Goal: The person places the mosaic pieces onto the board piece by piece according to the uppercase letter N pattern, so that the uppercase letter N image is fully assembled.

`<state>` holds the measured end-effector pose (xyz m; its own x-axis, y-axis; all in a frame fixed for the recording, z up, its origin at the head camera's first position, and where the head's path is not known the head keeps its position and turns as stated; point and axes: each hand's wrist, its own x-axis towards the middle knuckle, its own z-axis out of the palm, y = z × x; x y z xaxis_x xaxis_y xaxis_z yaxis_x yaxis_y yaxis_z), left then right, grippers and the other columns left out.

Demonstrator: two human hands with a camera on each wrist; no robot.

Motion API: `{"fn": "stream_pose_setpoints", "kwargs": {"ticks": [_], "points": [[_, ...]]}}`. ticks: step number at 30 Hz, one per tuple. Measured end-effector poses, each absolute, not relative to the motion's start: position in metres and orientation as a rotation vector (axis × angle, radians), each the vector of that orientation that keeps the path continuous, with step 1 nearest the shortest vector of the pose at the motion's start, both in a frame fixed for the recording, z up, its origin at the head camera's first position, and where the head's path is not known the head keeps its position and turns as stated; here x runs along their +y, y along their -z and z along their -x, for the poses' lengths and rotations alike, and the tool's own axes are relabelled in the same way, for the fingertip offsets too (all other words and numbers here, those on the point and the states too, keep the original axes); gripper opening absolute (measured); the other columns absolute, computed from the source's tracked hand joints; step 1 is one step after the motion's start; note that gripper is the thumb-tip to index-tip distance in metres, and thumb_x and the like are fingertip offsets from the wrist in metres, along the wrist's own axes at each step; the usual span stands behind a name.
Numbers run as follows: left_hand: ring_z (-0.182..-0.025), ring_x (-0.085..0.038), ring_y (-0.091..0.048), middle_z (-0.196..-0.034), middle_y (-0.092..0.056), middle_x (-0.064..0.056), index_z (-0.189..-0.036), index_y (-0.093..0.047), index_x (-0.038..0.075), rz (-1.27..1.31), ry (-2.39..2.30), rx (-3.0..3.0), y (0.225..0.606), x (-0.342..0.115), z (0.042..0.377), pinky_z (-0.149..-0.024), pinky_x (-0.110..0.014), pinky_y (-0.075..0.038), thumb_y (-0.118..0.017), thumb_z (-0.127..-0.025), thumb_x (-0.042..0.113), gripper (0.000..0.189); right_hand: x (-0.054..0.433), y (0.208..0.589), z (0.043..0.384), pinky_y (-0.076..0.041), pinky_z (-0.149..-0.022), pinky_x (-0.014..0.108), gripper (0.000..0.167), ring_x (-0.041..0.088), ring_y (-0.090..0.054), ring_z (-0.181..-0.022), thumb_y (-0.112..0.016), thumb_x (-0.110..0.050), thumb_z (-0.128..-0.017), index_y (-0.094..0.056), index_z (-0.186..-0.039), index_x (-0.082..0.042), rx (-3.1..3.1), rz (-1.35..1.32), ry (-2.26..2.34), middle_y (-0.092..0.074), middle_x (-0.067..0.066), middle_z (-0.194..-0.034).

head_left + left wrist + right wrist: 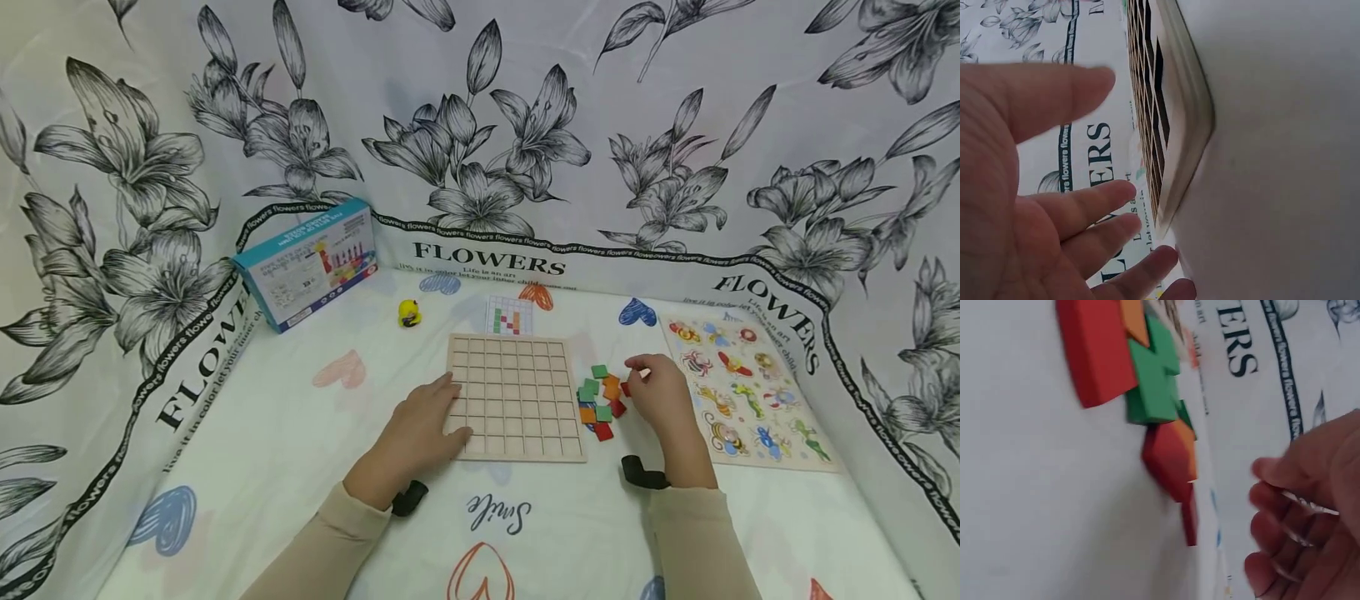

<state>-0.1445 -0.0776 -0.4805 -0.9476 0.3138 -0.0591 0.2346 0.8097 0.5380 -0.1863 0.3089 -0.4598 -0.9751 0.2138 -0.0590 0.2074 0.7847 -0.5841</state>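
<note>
A pale wooden grid board (517,398) lies flat on the cloth, its squares bare. My left hand (420,425) is at the board's left edge, fingers spread and holding nothing; the left wrist view shows those fingers (1100,247) relaxed near the board's corner. Right of the board is a loose heap of small square blocks: green (603,413), orange (587,415), red (603,432) and some blue. Just right of the heap hovers my right hand (663,392), beside a red block (627,388). Its fingers are loosely bent, with nothing seen between them in the right wrist view.
Behind the board lies a pattern card (510,316) with coloured squares. A yellow toy duck (408,313) and a blue box (311,265) stand at the back left. An insect puzzle board (750,392) lies at the right. Flower-print cloth rises behind.
</note>
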Motion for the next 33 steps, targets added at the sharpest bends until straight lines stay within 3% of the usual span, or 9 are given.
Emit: {"fn": "stream_pose_setpoints", "kwargs": {"ticks": [3,9,18,23,30,33], "points": [[-0.159,-0.042,-0.042,-0.173,-0.045,-0.012,-0.159,-0.055,0.005,-0.492,-0.752,2.845,0.481,-0.078,0.143,-0.123,-0.065,-0.041,-0.083,-0.094,0.037,0.077,0.313,0.472,0.190,-0.053,-0.089,0.042,0.041,0.035,-0.055,-0.107,-0.059,-0.021,-0.108,-0.068,-0.143,-0.001,-3.054,0.302,-0.956,-0.060,0.023,-0.131],[-0.161,-0.040,-0.040,-0.171,-0.047,-0.009,-0.158,-0.057,0.005,-0.553,-0.609,2.838,0.480,-0.081,0.143,-0.125,-0.062,-0.041,-0.085,-0.094,0.040,0.079,0.311,0.488,0.191,-0.055,-0.100,0.051,0.046,0.036,-0.055,-0.110,-0.064,-0.027,-0.109,-0.066,-0.145,0.002,-3.098,0.219,-0.915,-0.059,0.024,-0.130],[-0.161,-0.040,-0.039,-0.172,-0.046,-0.008,-0.159,-0.057,0.005,-0.538,-0.614,2.830,0.479,-0.083,0.145,-0.125,-0.062,-0.041,-0.086,-0.093,0.039,0.080,0.303,0.485,0.191,-0.055,-0.097,0.048,0.040,0.035,-0.054,-0.111,-0.067,-0.027,-0.109,-0.069,-0.138,0.001,-3.097,0.258,-0.927,-0.058,0.022,-0.128],[-0.162,-0.039,-0.039,-0.172,-0.046,-0.007,-0.159,-0.057,0.006,-0.526,-0.625,2.828,0.480,-0.084,0.145,-0.126,-0.062,-0.040,-0.086,-0.093,0.039,0.080,0.301,0.484,0.193,-0.055,-0.104,0.052,0.036,0.037,-0.054,-0.115,-0.068,-0.025,-0.108,-0.065,-0.134,0.000,-3.082,0.314,-0.993,-0.059,0.022,-0.132],[-0.161,-0.039,-0.039,-0.172,-0.047,-0.007,-0.159,-0.057,0.006,-0.523,-0.619,2.827,0.482,-0.083,0.145,-0.126,-0.061,-0.040,-0.087,-0.092,0.040,0.081,0.299,0.486,0.192,-0.058,-0.082,0.032,0.023,0.032,-0.060,-0.106,-0.067,-0.022,-0.108,-0.065,-0.125,-0.006,-3.070,0.399,-1.077,-0.066,0.018,-0.122],[-0.161,-0.040,-0.039,-0.172,-0.047,-0.009,-0.158,-0.057,0.005,-0.525,-0.624,2.822,0.481,-0.082,0.145,-0.126,-0.061,-0.040,-0.087,-0.092,0.039,0.080,0.299,0.485,0.191,-0.056,-0.079,0.028,0.021,0.030,-0.061,-0.103,-0.065,-0.022,-0.109,-0.065,-0.124,-0.008,-3.052,0.416,-1.073,-0.066,0.017,-0.122]]}}
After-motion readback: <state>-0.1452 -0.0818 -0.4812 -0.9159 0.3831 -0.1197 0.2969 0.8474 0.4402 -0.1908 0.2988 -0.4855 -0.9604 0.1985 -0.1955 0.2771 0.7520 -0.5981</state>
